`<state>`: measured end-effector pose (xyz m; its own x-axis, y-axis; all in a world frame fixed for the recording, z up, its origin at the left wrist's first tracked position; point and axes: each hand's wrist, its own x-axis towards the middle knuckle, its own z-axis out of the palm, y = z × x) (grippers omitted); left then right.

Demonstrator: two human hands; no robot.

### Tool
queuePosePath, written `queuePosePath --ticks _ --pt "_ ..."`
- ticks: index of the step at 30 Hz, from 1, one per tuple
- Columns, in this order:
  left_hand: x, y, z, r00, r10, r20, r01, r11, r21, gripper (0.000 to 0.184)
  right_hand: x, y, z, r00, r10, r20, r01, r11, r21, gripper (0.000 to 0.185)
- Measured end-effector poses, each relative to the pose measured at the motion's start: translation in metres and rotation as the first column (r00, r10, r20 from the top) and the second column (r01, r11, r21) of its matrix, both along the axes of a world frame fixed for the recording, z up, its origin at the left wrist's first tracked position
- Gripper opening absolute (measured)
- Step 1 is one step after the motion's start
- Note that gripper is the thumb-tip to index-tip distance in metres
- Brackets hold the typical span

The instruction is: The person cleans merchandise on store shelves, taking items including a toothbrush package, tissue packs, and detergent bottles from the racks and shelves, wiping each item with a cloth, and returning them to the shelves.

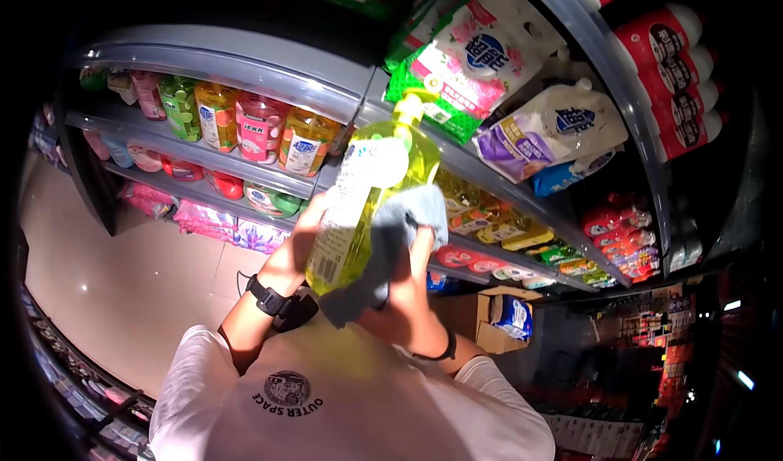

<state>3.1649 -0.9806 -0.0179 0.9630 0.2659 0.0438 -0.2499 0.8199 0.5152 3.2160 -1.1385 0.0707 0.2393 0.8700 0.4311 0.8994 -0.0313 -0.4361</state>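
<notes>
A large bottle of yellow-green liquid with a yellow pump top and a white label is held up, tilted, in front of my chest. My left hand grips its left side, fingers partly hidden behind the bottle. In my right hand is a grey-blue cloth, bunched between the fingers and pressed against the right side of the bottle. Both wrists carry black bands.
Shelves of pump bottles curve behind the bottle at the left. White refill pouches lie on the upper right shelf, with red-labelled bottles beyond. An open cardboard box stands on the floor at the lower right.
</notes>
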Motion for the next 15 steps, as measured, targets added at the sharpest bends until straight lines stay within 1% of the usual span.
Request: queuePosePath --ticks 1,2,3,4,5,6,7,8,9,10,12,13,14,15 --pt "0.001 -0.003 0.002 1.0 -0.019 0.001 0.019 0.994 -0.105 0.053 0.003 0.002 0.007 0.989 -0.048 -0.137 0.049 0.999 0.007 0.084" --pt "0.001 -0.007 0.007 0.999 -0.035 0.0 0.034 0.977 -0.211 0.055 0.008 0.003 0.019 0.969 -0.097 -0.229 0.094 0.995 -0.026 0.082" --pt "-0.001 -0.008 0.022 0.996 -0.032 0.083 0.038 0.996 -0.081 0.051 0.023 0.007 0.022 0.984 -0.04 -0.174 0.046 0.998 0.032 0.085" --pt "0.003 -0.003 0.003 0.989 -0.027 0.143 0.027 1.0 0.001 0.052 0.038 0.012 0.023 0.993 0.014 -0.117 -0.003 0.996 0.094 0.088" --pt "0.008 -0.005 -0.008 0.993 0.012 0.115 -0.008 0.999 -0.035 0.052 0.054 0.015 0.022 0.995 0.046 -0.088 -0.03 0.984 0.174 0.093" --pt "0.012 -0.005 -0.018 0.995 0.052 0.088 -0.047 0.997 -0.065 0.053 0.057 0.012 0.005 0.89 0.079 -0.449 0.003 0.984 0.179 0.088" --pt "0.012 -0.003 -0.021 0.978 0.015 0.207 -0.004 0.999 -0.051 0.054 0.06 0.009 -0.012 0.658 0.107 -0.746 0.086 0.973 0.215 0.084" --pt "0.009 -0.008 -0.025 0.993 0.027 0.117 -0.015 0.994 -0.104 0.053 0.066 0.007 -0.031 0.455 0.225 -0.862 0.054 0.959 0.279 0.082" --pt "0.006 -0.009 -0.026 0.993 -0.028 0.112 0.046 0.985 -0.164 0.054 0.067 0.01 -0.04 0.22 0.321 -0.921 0.056 0.939 0.34 0.08" --pt "0.002 -0.008 -0.027 0.991 -0.079 0.109 0.102 0.969 -0.224 0.055 0.069 0.009 -0.047 0.213 0.307 -0.927 0.099 0.938 0.333 0.079" --pt "-0.001 -0.011 -0.029 0.992 -0.058 0.115 0.079 0.98 -0.185 0.057 0.07 0.01 -0.056 0.199 0.281 -0.939 0.187 0.929 0.318 0.079" --pt "0.001 -0.01 -0.042 0.983 -0.098 0.152 0.119 0.984 -0.134 0.059 0.083 0.016 -0.066 0.119 0.451 -0.884 0.072 0.885 0.461 0.08" --pt "0.001 -0.009 -0.055 0.972 -0.144 0.185 0.161 0.983 -0.085 0.06 0.085 0.011 -0.075 0.048 0.502 -0.863 0.101 0.858 0.504 0.07" --pt "-0.001 -0.009 -0.056 0.984 -0.146 0.102 0.151 0.988 -0.039 0.06 0.083 0.008 -0.077 -0.002 0.543 -0.84 0.13 0.833 0.538 0.061"
